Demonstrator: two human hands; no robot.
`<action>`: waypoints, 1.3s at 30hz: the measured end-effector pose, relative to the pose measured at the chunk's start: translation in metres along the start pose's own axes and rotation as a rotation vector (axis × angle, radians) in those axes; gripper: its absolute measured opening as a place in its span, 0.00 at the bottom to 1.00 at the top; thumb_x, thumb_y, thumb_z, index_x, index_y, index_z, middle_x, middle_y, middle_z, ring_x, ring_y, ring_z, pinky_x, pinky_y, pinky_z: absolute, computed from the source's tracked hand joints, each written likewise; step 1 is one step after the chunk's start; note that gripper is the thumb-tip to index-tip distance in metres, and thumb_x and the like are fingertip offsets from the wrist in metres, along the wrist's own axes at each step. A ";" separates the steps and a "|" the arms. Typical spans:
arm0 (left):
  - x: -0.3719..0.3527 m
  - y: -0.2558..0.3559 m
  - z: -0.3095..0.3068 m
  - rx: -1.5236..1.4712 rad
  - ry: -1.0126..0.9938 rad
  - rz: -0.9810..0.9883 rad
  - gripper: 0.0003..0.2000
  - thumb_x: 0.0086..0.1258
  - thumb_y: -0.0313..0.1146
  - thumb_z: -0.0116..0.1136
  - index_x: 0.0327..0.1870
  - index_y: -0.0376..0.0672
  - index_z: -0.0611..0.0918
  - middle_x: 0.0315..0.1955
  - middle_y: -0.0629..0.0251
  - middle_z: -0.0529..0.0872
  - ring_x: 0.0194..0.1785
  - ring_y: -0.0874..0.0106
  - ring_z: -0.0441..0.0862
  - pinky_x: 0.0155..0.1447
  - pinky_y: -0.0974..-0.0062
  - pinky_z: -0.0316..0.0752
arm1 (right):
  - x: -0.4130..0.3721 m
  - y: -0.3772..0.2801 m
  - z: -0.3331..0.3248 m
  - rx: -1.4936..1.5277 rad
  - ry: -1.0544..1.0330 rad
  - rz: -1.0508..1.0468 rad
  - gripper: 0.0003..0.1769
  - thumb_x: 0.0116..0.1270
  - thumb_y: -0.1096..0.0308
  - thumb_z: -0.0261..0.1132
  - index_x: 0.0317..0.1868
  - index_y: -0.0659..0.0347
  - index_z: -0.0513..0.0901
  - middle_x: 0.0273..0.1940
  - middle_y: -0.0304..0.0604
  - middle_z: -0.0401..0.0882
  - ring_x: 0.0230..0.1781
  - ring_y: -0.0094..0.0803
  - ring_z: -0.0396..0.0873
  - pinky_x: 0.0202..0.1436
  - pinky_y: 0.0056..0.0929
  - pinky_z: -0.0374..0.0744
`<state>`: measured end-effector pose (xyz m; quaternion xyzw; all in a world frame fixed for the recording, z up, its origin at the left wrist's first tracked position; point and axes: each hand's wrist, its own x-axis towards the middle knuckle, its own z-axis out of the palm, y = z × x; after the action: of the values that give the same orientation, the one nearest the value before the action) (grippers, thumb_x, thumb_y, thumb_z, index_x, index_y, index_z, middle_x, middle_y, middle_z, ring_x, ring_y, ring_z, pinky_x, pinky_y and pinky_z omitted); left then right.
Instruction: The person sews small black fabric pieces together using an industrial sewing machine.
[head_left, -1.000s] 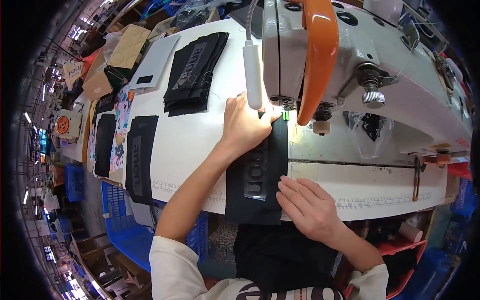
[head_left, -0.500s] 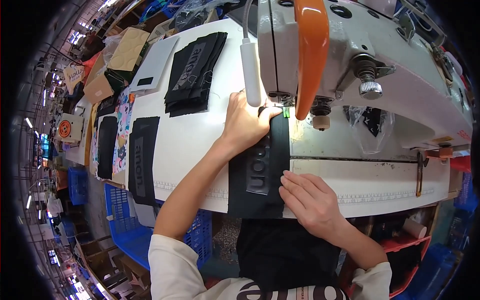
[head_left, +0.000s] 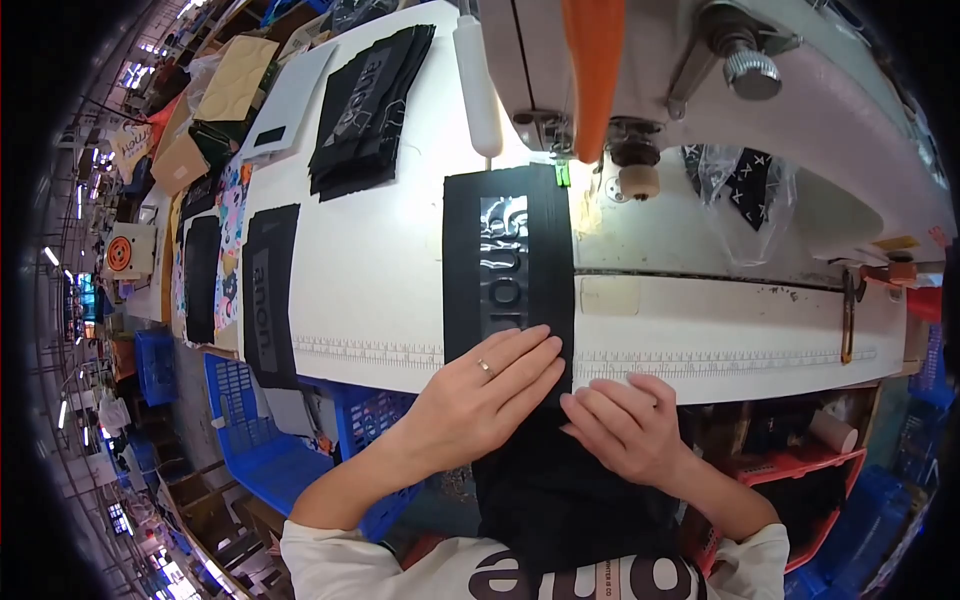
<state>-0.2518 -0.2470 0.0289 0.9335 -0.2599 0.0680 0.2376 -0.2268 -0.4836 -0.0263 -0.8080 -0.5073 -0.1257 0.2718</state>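
Left hand (head_left: 470, 400) slid back beside right hand (head_left: 625, 430), flat fingers (head_left: 530, 352) pinning fabric strip's (head_left: 462, 260) end.

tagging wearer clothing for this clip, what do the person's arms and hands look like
Both hands are bare, with no gloves. The left hand has a thin ring on one finger; I can't make out any on the right hand. The forearms are uncovered: the cream left sleeve and right sleeve end around the elbows. They belong to a cream top with large black lettering across the chest.
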 end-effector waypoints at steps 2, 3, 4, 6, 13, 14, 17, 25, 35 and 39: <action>-0.003 0.002 0.002 0.111 0.007 0.034 0.19 0.54 0.22 0.62 0.50 0.32 0.86 0.54 0.54 0.85 0.62 0.55 0.82 0.63 0.61 0.82 | 0.003 0.002 0.000 -0.026 0.036 -0.022 0.18 0.66 0.64 0.70 0.55 0.55 0.85 0.52 0.36 0.81 0.56 0.28 0.78 0.62 0.38 0.72; -0.003 0.003 0.002 0.112 0.009 0.036 0.19 0.54 0.22 0.62 0.50 0.32 0.86 0.54 0.54 0.85 0.62 0.55 0.82 0.63 0.61 0.82 | 0.003 0.002 0.000 -0.028 0.038 -0.023 0.18 0.66 0.64 0.70 0.55 0.55 0.85 0.52 0.36 0.81 0.56 0.28 0.78 0.62 0.38 0.72; -0.003 0.004 0.001 0.154 0.000 0.058 0.19 0.55 0.23 0.62 0.51 0.32 0.86 0.54 0.54 0.85 0.61 0.56 0.82 0.63 0.62 0.82 | 0.002 0.002 0.001 -0.027 0.043 -0.019 0.17 0.66 0.64 0.70 0.55 0.55 0.85 0.52 0.36 0.81 0.57 0.28 0.79 0.62 0.38 0.72; -0.003 0.005 0.000 0.236 -0.018 0.099 0.19 0.57 0.25 0.61 0.51 0.32 0.86 0.54 0.55 0.85 0.61 0.58 0.83 0.63 0.63 0.83 | 0.001 0.001 0.002 -0.020 0.052 -0.010 0.17 0.66 0.64 0.70 0.55 0.55 0.86 0.54 0.36 0.82 0.57 0.28 0.79 0.62 0.37 0.72; -0.004 0.008 -0.002 0.334 -0.078 0.132 0.19 0.57 0.27 0.62 0.51 0.34 0.86 0.54 0.56 0.85 0.61 0.59 0.83 0.64 0.60 0.81 | 0.005 -0.001 -0.002 0.004 0.016 0.017 0.22 0.60 0.64 0.75 0.56 0.55 0.85 0.60 0.38 0.81 0.60 0.33 0.78 0.61 0.40 0.71; -0.004 0.009 -0.003 0.358 -0.091 0.134 0.19 0.57 0.28 0.62 0.50 0.34 0.86 0.54 0.57 0.85 0.61 0.59 0.83 0.64 0.60 0.81 | 0.006 -0.001 -0.002 0.010 0.007 0.015 0.22 0.60 0.64 0.75 0.56 0.55 0.85 0.61 0.39 0.81 0.61 0.33 0.78 0.62 0.40 0.71; -0.002 0.012 -0.004 0.382 -0.105 0.136 0.18 0.57 0.27 0.62 0.49 0.34 0.86 0.53 0.57 0.85 0.59 0.60 0.84 0.63 0.59 0.80 | 0.007 0.000 -0.003 0.010 -0.015 -0.003 0.22 0.60 0.64 0.75 0.54 0.56 0.85 0.62 0.40 0.81 0.61 0.34 0.78 0.62 0.41 0.71; 0.056 -0.044 -0.019 0.132 0.136 -0.244 0.08 0.61 0.24 0.62 0.41 0.36 0.84 0.44 0.53 0.84 0.50 0.55 0.82 0.55 0.60 0.78 | 0.017 -0.002 -0.016 0.012 -0.112 0.002 0.17 0.65 0.61 0.71 0.52 0.58 0.85 0.61 0.39 0.81 0.63 0.32 0.78 0.64 0.42 0.71; 0.110 -0.137 -0.003 0.206 0.438 -0.311 0.07 0.60 0.31 0.65 0.34 0.41 0.80 0.30 0.57 0.81 0.45 0.53 0.79 0.48 0.54 0.71 | 0.042 0.013 -0.029 0.070 -0.239 0.014 0.29 0.58 0.54 0.76 0.56 0.61 0.83 0.63 0.43 0.79 0.64 0.39 0.76 0.67 0.49 0.68; 0.141 -0.188 0.014 0.111 0.639 -0.195 0.08 0.66 0.36 0.60 0.35 0.40 0.79 0.31 0.55 0.82 0.43 0.51 0.79 0.51 0.54 0.68 | 0.085 0.050 -0.025 0.020 -0.222 0.042 0.32 0.57 0.50 0.75 0.57 0.62 0.82 0.64 0.42 0.77 0.68 0.42 0.70 0.70 0.49 0.65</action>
<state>-0.0337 -0.1761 -0.0254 0.8968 -0.0778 0.3483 0.2614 -0.1421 -0.4511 0.0196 -0.8246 -0.5185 -0.0243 0.2247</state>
